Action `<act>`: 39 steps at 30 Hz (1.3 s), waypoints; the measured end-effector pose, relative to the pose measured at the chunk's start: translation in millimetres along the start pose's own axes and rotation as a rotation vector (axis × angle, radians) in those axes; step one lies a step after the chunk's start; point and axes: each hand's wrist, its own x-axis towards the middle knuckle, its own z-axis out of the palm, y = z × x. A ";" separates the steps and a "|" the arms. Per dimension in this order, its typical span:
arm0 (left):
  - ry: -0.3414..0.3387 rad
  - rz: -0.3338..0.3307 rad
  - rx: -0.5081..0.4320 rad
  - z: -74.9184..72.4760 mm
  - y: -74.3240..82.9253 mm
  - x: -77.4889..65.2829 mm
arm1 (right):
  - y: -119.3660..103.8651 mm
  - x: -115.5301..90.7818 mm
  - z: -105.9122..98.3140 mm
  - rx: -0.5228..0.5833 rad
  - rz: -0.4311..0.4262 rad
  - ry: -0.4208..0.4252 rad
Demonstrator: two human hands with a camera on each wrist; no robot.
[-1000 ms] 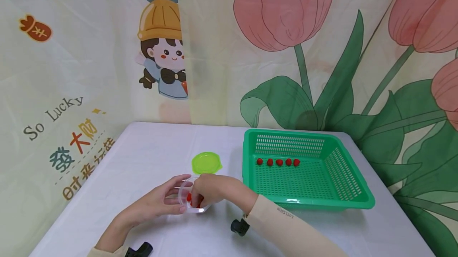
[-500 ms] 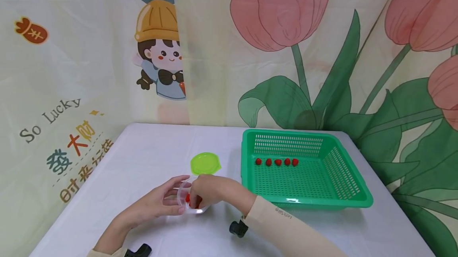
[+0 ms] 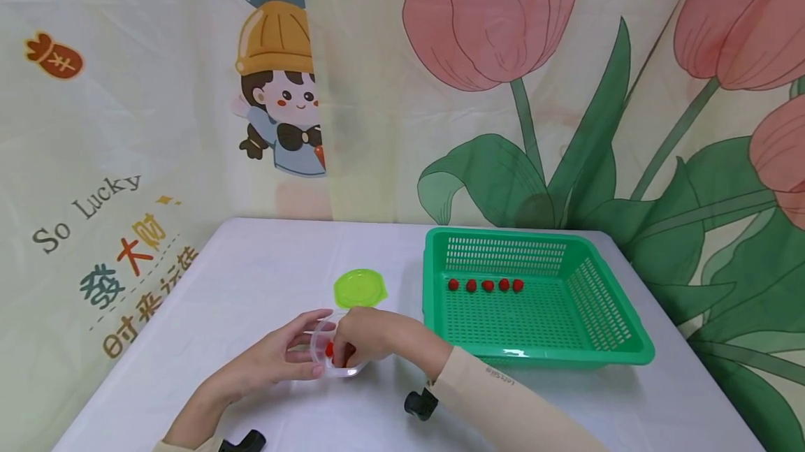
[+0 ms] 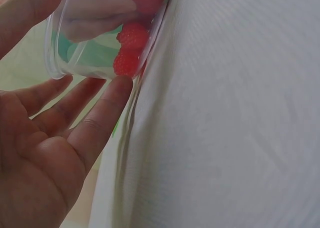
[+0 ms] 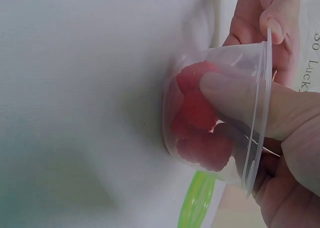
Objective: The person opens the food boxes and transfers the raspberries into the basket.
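Barely shifted, right fingers (image 3: 342, 346) apparently pinch a raspberry (image 5: 198, 111) in the cup (image 5: 245, 56).

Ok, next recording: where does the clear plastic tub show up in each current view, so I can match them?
Head: the clear plastic tub is below centre, a little left, between the left hand and right hand.
Left wrist: at the top, left of centre, cut off by the top edge.
Right wrist: right of centre, rim facing right.
Shared landmark: the red berries inside the tub.
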 end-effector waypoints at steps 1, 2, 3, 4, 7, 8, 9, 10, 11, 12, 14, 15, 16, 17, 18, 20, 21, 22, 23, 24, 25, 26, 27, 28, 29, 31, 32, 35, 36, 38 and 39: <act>-0.001 0.002 -0.001 -0.1 -0.5 0.1 | 0.7 0.4 0.6 0.002 -0.005 0.000; -0.003 0.004 -0.001 -0.2 -0.8 0.1 | 1.5 0.8 1.0 0.003 -0.006 0.000; -0.004 0.006 -0.001 -0.2 -1.1 0.1 | 2.1 1.2 1.6 0.006 -0.008 0.000; -0.005 0.008 -0.001 -0.3 -1.2 0.0 | 2.8 1.6 2.1 0.009 -0.008 0.000; -0.005 0.013 0.000 -0.2 -0.9 -0.1 | 3.7 1.7 1.9 0.023 -0.014 -0.004; -0.003 0.012 0.003 -0.2 -0.7 -0.1 | 3.5 1.3 1.2 0.027 -0.014 -0.005; -0.002 0.009 0.003 -0.1 -0.5 -0.1 | 3.0 0.9 0.6 0.028 -0.015 -0.005; 0.000 0.006 0.004 -0.1 -0.2 -0.1 | 2.4 0.5 0.0 0.029 -0.014 -0.007; 0.002 0.005 0.006 -0.1 0.0 -0.2 | 1.6 0.2 -0.7 0.026 -0.014 -0.008; 0.003 0.002 0.006 -0.1 0.2 -0.2 | 0.7 -0.2 -1.3 0.024 -0.011 -0.010; 0.005 0.000 0.005 0.0 0.1 -0.3 | -1.2 -0.5 -2.2 0.011 -0.009 -0.018; 0.004 0.000 0.002 0.1 0.0 -0.5 | -2.0 -0.4 -2.3 0.004 -0.009 -0.022; 0.001 0.003 -0.002 0.1 -0.1 -0.6 | -2.8 -0.3 -2.5 -0.001 -0.008 -0.026; -0.001 0.006 -0.006 0.1 -0.3 -0.7 | -3.2 -0.1 -2.4 -0.007 -0.007 -0.030; -0.004 0.010 -0.009 0.1 -0.5 -0.8 | -3.5 0.2 -2.2 -0.010 -0.006 -0.034; -0.009 0.017 -0.014 0.1 -0.8 -1.1 | -3.8 0.5 -2.0 -0.018 -0.006 -0.037; -0.011 0.020 -0.017 0.0 -0.9 -1.3 | -3.4 0.7 -1.7 -0.017 -0.006 -0.036; -0.011 0.021 -0.016 0.0 -0.8 -1.5 | -2.9 0.6 -1.5 -0.019 -0.007 -0.034; -0.010 0.022 -0.016 -0.1 -0.8 -1.6 | -2.3 0.6 -1.2 -0.019 -0.010 -0.030; -0.011 0.020 -0.016 -0.2 -0.8 -1.8 | -1.8 0.3 -1.3 -0.018 -0.016 -0.026; -0.010 0.017 -0.016 -0.1 -0.7 -2.0 | -1.5 -0.2 -1.4 -0.016 -0.020 -0.021; -0.008 0.015 -0.017 -0.1 -0.6 -2.2 | -1.0 -0.5 -1.3 -0.012 -0.024 -0.016; -0.007 0.012 -0.017 0.0 -0.5 -2.4 | -0.7 -0.9 -1.5 -0.007 -0.027 -0.012; -0.006 0.008 -0.017 0.1 -0.2 -2.6 | -0.7 -1.7 -2.1 -0.004 -0.030 -0.008; -0.004 0.005 -0.016 0.1 0.0 -2.8 | -1.1 -2.6 -2.7 0.006 -0.030 -0.004; -0.003 -0.002 -0.015 0.3 0.6 -3.4 | -1.7 -4.8 -4.5 0.019 -0.022 0.004; -0.002 -0.006 -0.016 0.3 1.0 -3.6 | -2.0 -6.1 -5.6 0.030 -0.016 0.009; -0.001 -0.014 -0.017 0.2 2.0 -4.3 | -2.9 -12.2 -11.1 0.058 -0.003 0.040; -0.001 -0.015 -0.019 0.1 2.3 -4.5 | -2.9 -14.6 -13.5 0.065 -0.002 0.054; 0.000 -0.016 -0.020 0.0 2.7 -4.8 | -2.7 -20.2 -19.3 0.084 -0.008 0.082; 0.000 -0.013 -0.021 -0.1 2.7 -4.9 | -2.4 -23.4 -22.6 0.091 -0.013 0.095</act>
